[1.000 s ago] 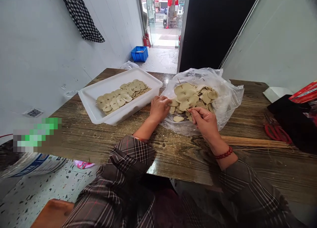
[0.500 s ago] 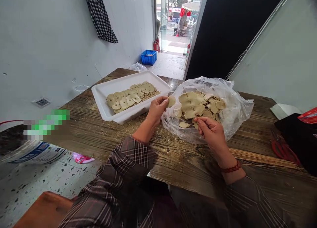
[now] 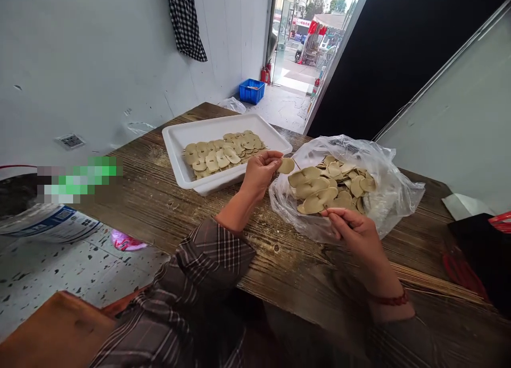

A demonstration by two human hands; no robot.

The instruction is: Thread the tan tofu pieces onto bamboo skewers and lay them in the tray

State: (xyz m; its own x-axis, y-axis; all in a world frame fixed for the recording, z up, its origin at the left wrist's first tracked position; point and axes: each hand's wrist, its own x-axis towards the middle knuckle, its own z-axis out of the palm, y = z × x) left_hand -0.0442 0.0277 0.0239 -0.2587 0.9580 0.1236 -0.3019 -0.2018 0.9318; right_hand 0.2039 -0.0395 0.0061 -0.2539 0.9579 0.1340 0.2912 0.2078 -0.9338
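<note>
My left hand (image 3: pixel 260 173) pinches a single thin, round beige slice (image 3: pixel 286 166) between thumb and fingers. In my right hand (image 3: pixel 357 234) is the near end of a thin skewer (image 3: pixel 297 165), gripped by thumb and forefinger. Several beige slices (image 3: pixel 313 188) are threaded on that skewer, and its far tip sticks out close to the slice in my left hand. Beneath, a clear plastic bag (image 3: pixel 393 192) lies spread around a heap of loose slices (image 3: pixel 355 182). A white tray (image 3: pixel 178 168) to the left contains rows of skewered slices (image 3: pixel 221 152).
A bundle of bare skewers (image 3: pixel 443 284) lies on the wooden table (image 3: pixel 155 203) at right, near red-handled scissors (image 3: pixel 465 275) and a black object (image 3: pixel 479 251). A bucket (image 3: pixel 48 227) stands left of the table. A blue crate (image 3: pixel 251 92) sits by the doorway.
The view has turned slightly, so everything sits differently in the picture. The slice in my left hand and the skewer's tip are now close together, and the threaded slices show more fully.
</note>
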